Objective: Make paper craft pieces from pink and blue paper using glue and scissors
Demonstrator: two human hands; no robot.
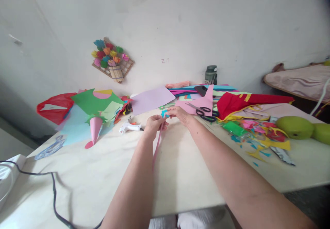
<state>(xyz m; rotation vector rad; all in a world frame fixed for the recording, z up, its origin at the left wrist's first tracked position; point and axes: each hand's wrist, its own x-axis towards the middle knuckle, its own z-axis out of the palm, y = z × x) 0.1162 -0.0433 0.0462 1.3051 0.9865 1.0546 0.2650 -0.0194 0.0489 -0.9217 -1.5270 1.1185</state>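
Observation:
Over the middle of the table, my left hand point(154, 122) pinches a thin pink paper strip point(156, 148), whose length hangs down toward me. Close against it, my right hand point(178, 113) is closed on a small blue paper piece point(164, 112) with a jagged edge. The blue piece sits between the two hands, beside the strip's upper end. Fingers hide where the strip and the blue paper meet, so I cannot tell whether they are joined. Left of my hands lies a white glue gun point(130, 127). Black-handled scissors point(200, 111) rest on pink paper to the right.
A pink paper cone point(95, 129) with a green fringe stands left. Behind lie a lilac sheet point(152, 100), a phone point(201, 90) and a dark bottle point(211, 74). Red cloth point(232, 105), paper scraps point(257, 143) and a green object point(294, 127) fill the right. A black cable point(54, 187) crosses the left.

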